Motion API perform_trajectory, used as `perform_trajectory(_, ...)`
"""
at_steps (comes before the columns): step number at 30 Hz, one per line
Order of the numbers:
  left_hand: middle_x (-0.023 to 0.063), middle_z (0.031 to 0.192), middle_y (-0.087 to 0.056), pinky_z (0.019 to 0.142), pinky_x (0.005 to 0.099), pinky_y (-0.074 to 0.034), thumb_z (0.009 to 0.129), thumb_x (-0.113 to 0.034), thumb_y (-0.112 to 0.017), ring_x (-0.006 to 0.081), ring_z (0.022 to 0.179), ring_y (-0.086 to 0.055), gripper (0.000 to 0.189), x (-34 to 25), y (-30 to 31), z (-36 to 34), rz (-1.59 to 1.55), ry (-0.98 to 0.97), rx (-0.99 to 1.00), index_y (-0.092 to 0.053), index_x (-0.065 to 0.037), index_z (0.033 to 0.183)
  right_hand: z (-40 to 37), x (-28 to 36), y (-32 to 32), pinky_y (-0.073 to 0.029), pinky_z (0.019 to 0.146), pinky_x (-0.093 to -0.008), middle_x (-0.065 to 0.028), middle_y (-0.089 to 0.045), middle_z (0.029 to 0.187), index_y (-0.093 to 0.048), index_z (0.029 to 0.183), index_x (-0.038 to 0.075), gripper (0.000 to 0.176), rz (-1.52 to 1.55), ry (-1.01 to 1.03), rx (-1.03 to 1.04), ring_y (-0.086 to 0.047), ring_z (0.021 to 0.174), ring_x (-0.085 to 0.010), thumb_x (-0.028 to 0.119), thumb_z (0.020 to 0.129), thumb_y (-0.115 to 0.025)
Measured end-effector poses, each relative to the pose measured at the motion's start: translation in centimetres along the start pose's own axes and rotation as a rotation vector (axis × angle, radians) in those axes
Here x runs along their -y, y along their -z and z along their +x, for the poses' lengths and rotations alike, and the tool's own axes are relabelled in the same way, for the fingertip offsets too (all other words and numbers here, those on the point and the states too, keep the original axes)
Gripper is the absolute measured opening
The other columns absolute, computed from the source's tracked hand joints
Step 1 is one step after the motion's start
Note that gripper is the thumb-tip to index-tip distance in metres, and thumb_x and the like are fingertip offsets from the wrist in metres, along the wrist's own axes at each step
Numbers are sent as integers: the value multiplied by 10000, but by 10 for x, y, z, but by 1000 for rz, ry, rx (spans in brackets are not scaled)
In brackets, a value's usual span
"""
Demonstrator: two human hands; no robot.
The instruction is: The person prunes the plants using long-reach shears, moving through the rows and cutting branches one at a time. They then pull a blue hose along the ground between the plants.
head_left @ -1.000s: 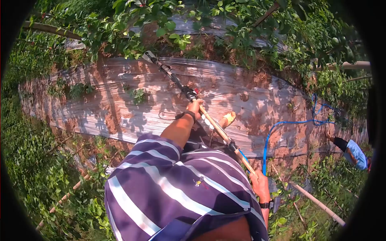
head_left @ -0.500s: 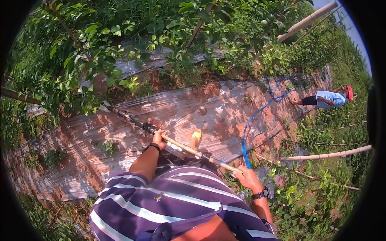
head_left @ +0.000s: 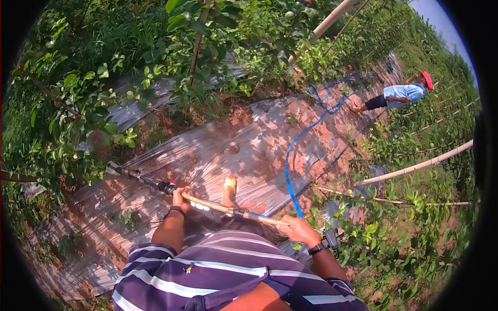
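A long wooden pole point(head_left: 212, 206) with a dark front section crosses in front of my striped shirt, slanting up to the left. My left hand point(head_left: 181, 199) is wrapped round it just behind the dark joint. Farther back, my right hand point(head_left: 300, 230) grips the rear end, near a blue band. The pole's pale, flat head point(head_left: 113, 168) is beside the leaves at the left, over the plastic sheeting. A blue hose point(head_left: 288, 171) runs from near my right hand up to a loose coil on the ground.
Plastic sheeting point(head_left: 259, 155) covers the soil, and a foot in yellow footwear point(head_left: 230, 182) stands on it. Another person in a red hat and blue shirt point(head_left: 405, 94) stands at the upper right. Bamboo poles point(head_left: 415, 167) and leafy plants line both sides.
The view has shifted, so the other person, hose and bamboo poles appear farther left. Both hands keep hold of the pole, which also appears farther left.
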State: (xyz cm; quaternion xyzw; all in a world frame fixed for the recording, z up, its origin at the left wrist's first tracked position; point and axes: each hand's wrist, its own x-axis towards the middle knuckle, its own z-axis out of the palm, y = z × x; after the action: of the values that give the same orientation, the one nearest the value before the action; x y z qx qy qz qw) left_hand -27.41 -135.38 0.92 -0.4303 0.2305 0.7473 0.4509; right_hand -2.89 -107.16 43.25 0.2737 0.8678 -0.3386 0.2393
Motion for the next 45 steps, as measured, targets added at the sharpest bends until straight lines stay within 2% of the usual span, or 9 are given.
perform_trajectory(10,80,896,-608,728,365,-522,791,-180,-601,257,782,-613,271,24,18,21,28,-137,-226,-556,-69,1034,5,-51,-21,-446,630,-412,-161,-570,716,-611,860,38,309,114,-30,94,-561,677,-355,339,928,-592)
perform_trajectory(14,65,849,-535,659,351,-456,801,-165,-638,216,723,-534,289,32,46,53,-3,-121,-220,-536,-60,1050,13,-53,-26,-410,546,-321,-48,-517,618,-584,838,22,313,268,-105,158,-520,590,-132,313,949,-562)
perform_trajectory(18,87,1007,-647,824,387,-498,837,-185,-589,244,881,-621,252,39,28,42,105,-160,-347,-587,-67,1060,21,-99,-44,-397,521,-290,-13,-512,608,-569,847,23,346,331,-105,195,-494,552,-101,347,961,-534)
perform_trajectory(24,98,1001,-648,819,382,-505,842,-200,-616,240,902,-633,299,37,2,30,167,-166,-368,-585,-28,1085,32,-130,-48,-425,548,-311,-36,-558,597,-596,791,22,383,373,-110,253,-531,563,-138,353,964,-508)
perform_trajectory(26,104,995,-655,754,354,-529,849,-194,-642,233,859,-650,334,29,-84,-48,504,-189,-671,-592,25,1096,34,-129,-45,-431,550,-318,-40,-561,595,-597,786,17,413,339,-104,261,-546,559,-145,369,969,-482)
perform_trajectory(29,105,992,-658,720,345,-540,841,-188,-676,239,823,-660,378,29,-11,26,670,-161,-664,-606,69,1110,40,-131,-48,-417,511,-302,-46,-550,581,-572,755,17,489,467,-179,278,-521,517,-133,437,971,-445)
perform_trajectory(34,127,1019,-685,718,343,-543,773,-212,-740,236,841,-680,424,27,-8,35,782,-171,-745,-649,70,1077,48,-138,-47,-359,436,-268,-25,-537,566,-564,737,42,515,579,-210,250,-466,451,-101,484,968,-435)
perform_trajectory(38,135,1072,-693,766,311,-528,704,-286,-773,207,903,-680,493,13,19,52,1279,-96,-898,-684,55,1048,57,-146,-51,-341,401,-264,-19,-519,527,-552,702,51,543,640,-272,229,-445,412,-98,512,963,-433)
perform_trajectory(45,208,1184,-646,897,360,-496,783,-406,-605,331,1101,-630,543,7,1,23,1651,-71,-930,-663,5,1133,69,-164,-50,-360,431,-296,-21,-514,521,-554,677,44,537,666,-356,265,-469,436,-115,487,961,-447)
